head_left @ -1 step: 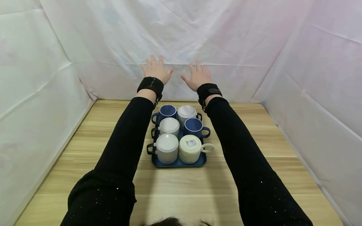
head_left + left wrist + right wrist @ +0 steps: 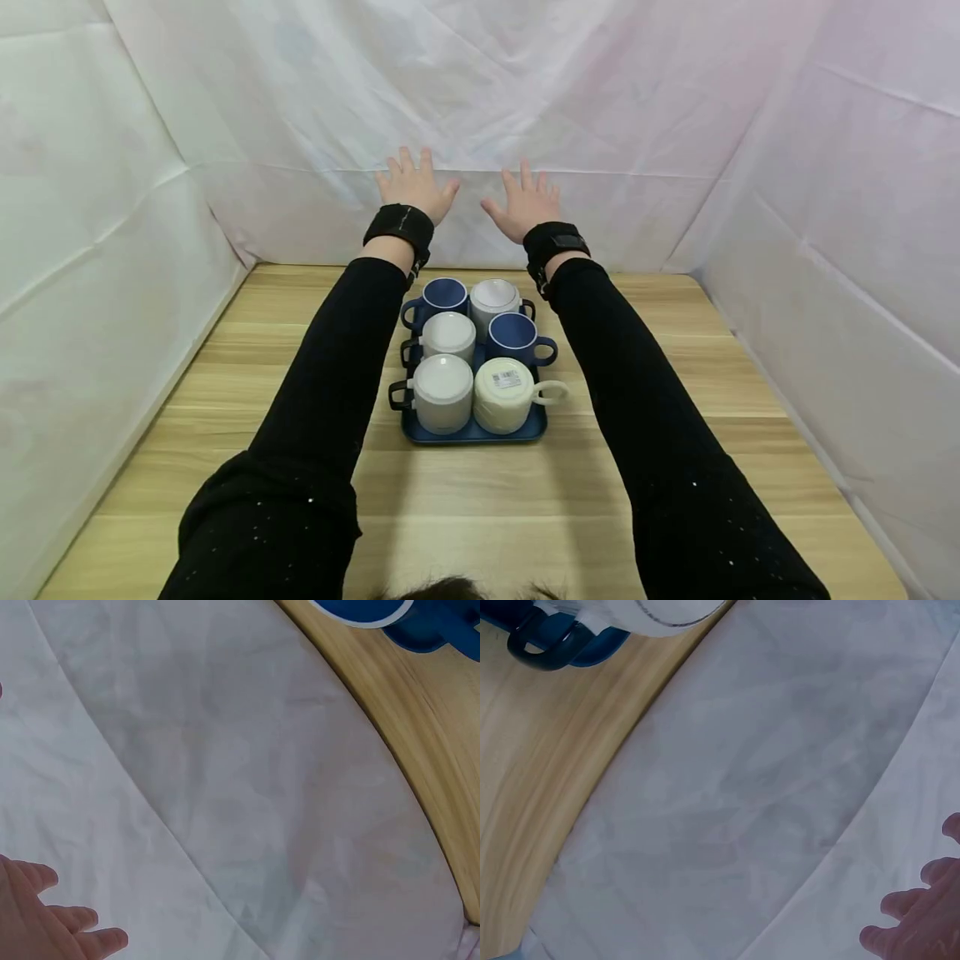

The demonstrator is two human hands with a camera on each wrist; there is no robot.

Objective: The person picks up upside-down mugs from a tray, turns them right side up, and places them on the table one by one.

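Left hand (image 2: 411, 188) and right hand (image 2: 527, 206) hover spread wide, holding nothing, beyond the far end of the mug tray (image 2: 525, 432) on the worktop (image 2: 675, 350)

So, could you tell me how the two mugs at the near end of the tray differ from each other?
The grey mug on the left has a dark handle pointing left; the cream mug on the right has a pale handle pointing right. The cream mug carries a barcode sticker on its upturned base; the grey mug's base is plain. Both stand upside down, side by side on the blue tray.
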